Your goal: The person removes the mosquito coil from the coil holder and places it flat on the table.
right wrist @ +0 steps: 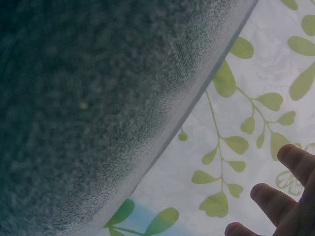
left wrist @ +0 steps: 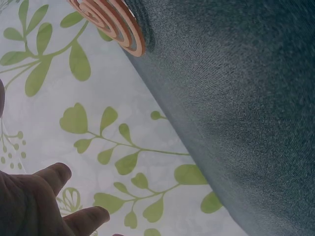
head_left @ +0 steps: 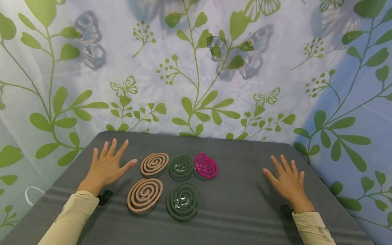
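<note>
My left hand (head_left: pixel 105 168) is spread over the left side of the grey table, fingers straight, holding nothing. Nearest to it are two tan mosquito coils, one behind (head_left: pixel 154 164) and one in front (head_left: pixel 145 193). To their right lie two dark green coils, one behind (head_left: pixel 181 166) and one in front (head_left: pixel 173 204), with shiny metal pieces showing at their middles. A bright pink coil (head_left: pixel 207 165) sits right of the back green one. My right hand (head_left: pixel 289 183) is spread over the table's right side, apart from the coils and holding nothing.
The grey cloth-covered table (head_left: pixel 242 204) ends at a back edge before a hanging curtain (head_left: pixel 171 88) printed with green leaves and butterflies. A white loop (head_left: pixel 29 195) shows beside the table's left edge. Dark straps sit at both wrists.
</note>
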Demonstrator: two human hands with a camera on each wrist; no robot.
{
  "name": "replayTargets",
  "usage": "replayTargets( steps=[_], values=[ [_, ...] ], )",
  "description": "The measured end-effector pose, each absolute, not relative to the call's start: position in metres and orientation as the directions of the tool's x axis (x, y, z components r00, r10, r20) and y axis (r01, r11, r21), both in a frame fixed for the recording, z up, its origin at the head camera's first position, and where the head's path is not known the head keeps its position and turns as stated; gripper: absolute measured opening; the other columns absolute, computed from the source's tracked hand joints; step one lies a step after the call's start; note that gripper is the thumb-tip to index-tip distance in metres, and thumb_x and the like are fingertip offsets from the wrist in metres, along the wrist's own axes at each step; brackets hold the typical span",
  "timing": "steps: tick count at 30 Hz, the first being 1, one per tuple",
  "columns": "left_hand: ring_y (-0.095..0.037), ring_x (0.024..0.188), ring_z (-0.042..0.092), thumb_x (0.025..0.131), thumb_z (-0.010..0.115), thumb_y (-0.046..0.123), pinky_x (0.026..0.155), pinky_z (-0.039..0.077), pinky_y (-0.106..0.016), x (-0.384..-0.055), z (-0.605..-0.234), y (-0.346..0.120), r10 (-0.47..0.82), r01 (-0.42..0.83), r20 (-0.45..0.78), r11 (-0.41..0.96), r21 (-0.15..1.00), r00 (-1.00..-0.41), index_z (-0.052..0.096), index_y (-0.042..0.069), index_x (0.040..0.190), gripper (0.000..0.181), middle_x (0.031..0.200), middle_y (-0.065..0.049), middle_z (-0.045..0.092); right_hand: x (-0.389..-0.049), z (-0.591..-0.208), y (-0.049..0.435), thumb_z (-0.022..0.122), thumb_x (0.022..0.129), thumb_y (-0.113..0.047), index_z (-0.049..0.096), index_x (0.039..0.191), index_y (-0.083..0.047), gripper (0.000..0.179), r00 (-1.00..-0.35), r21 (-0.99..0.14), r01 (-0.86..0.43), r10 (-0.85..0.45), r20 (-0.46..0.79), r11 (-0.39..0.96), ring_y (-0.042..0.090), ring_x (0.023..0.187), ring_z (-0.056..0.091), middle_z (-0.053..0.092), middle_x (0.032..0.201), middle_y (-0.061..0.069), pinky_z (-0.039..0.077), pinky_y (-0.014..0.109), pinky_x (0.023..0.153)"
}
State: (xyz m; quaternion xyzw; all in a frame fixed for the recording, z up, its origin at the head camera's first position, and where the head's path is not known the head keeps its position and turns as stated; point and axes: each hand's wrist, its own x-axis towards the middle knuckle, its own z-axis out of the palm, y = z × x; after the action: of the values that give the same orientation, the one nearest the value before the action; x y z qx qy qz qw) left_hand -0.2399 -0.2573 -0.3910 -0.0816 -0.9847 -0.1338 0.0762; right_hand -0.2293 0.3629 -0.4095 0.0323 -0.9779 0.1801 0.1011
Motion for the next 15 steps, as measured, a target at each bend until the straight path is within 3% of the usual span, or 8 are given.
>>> replayTargets(
  steps=[7, 15],
  values=[
    [-0.062, 0.159, 0.001, 0.106, 0.045, 0.074, 0.122, -0.008, -0.078, -0.2392, -0.3911, -0.2572, 0.144, 0.186, 0.175, 0.949, 0.256, -0.974, 0.014, 0.013, 0.175, 0.098, 0.174, -0.037, 0.005, -0.2293, -0.4077, 0.3623, 0.053, 0.111, -0.059, 0.025, 0.172, -0.008, 0.085, -0.980, -0.356, -0.100, -0.030, 0.198, 0.929, 0.066, 0.156, -0.003, 0.009, 0.176, 0.032, -0.002, 0.090, 0.112],
    [-0.062, 0.158, 0.004, 0.106, 0.045, 0.075, 0.122, -0.005, -0.078, -0.2406, -0.3885, -0.2558, 0.152, 0.191, 0.169, 0.949, 0.250, -0.974, 0.017, 0.012, 0.175, 0.097, 0.174, -0.036, 0.007, -0.2310, -0.4065, 0.3631, 0.053, 0.111, -0.059, 0.026, 0.171, -0.005, 0.085, -0.983, -0.338, -0.090, -0.029, 0.183, 0.937, 0.068, 0.154, 0.005, 0.012, 0.174, 0.035, 0.005, 0.089, 0.113]
  ],
)
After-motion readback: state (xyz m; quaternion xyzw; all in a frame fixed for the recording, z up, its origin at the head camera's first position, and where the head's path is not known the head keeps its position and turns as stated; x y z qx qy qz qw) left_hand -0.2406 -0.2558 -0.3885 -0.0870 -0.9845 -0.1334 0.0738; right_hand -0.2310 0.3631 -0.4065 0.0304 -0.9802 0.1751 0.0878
